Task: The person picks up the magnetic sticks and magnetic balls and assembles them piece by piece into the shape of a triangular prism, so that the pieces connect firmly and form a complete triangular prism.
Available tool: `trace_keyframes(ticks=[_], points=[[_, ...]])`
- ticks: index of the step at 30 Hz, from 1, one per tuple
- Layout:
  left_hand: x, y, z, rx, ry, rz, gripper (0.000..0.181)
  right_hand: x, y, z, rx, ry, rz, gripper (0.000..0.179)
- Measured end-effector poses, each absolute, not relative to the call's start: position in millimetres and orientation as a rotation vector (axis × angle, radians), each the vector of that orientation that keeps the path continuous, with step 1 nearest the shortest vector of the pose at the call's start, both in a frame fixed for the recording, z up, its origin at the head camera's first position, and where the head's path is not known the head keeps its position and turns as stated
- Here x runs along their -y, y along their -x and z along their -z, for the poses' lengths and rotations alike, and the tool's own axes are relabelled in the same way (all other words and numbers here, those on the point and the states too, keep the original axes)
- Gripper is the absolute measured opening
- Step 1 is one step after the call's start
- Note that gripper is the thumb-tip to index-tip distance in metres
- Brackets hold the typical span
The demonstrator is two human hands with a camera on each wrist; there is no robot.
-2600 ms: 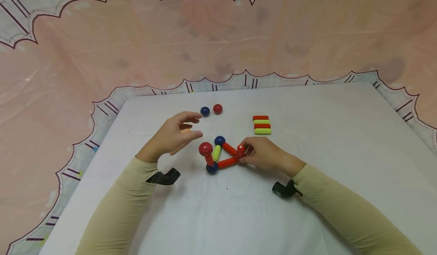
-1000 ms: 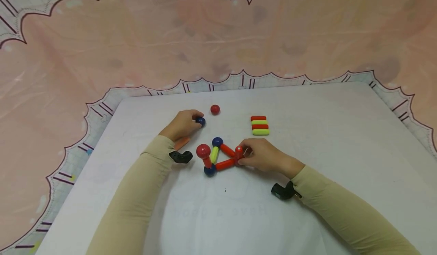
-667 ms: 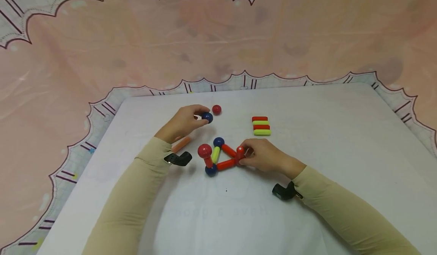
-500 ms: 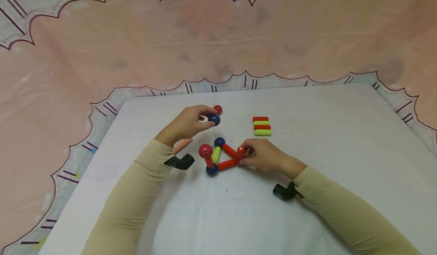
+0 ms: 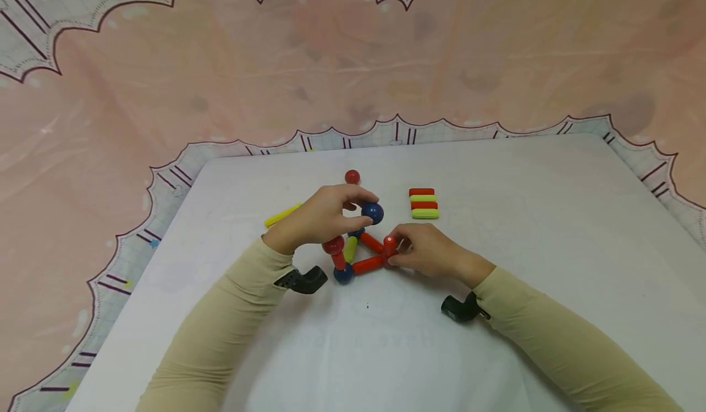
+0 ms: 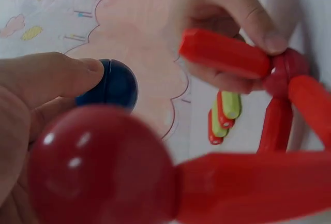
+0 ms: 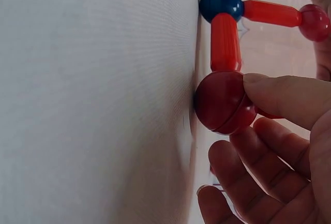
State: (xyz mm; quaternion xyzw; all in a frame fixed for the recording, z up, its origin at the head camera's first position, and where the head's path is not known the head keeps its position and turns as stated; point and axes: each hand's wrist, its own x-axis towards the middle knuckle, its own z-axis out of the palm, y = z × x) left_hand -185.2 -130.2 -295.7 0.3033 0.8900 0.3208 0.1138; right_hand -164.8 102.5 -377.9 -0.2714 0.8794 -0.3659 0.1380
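Note:
My left hand (image 5: 325, 216) pinches a blue ball (image 5: 372, 213) between thumb and fingertips, held above the back of a magnetic ball-and-rod frame. My right hand (image 5: 430, 249) pinches the red ball (image 7: 220, 102) at the frame's right corner, from which a red rod (image 5: 389, 244) stands up. Red rods (image 5: 368, 264) run from that corner to the front blue ball (image 5: 343, 273) and the back blue ball (image 5: 355, 233); a yellow-green rod (image 5: 350, 249) forms the left side. On the front blue ball, an upright red rod bears a red ball (image 6: 103, 167).
Beyond the hands lies a loose red ball (image 5: 352, 176). Several red and yellow-green rods (image 5: 423, 203) lie side by side at the back right. A yellow rod (image 5: 282, 216) is partly hidden behind the left hand. All rest on a white tabletop (image 5: 524, 228).
The left hand has taken the blue ball from beside the loose red one and carried it right and nearer. A yellow rod has come into view; an orange one is now hidden. Right hand unmoved.

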Motion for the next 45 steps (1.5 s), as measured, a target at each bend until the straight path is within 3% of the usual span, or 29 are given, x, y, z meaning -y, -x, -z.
trace_keyframes(ticks=[45], points=[[108.1, 175.7, 298.6, -2.573, -0.986, -0.777, 0.037, -104.3, 164.8, 378.6, -2.542, 0.825, 1.112, 0.025]])
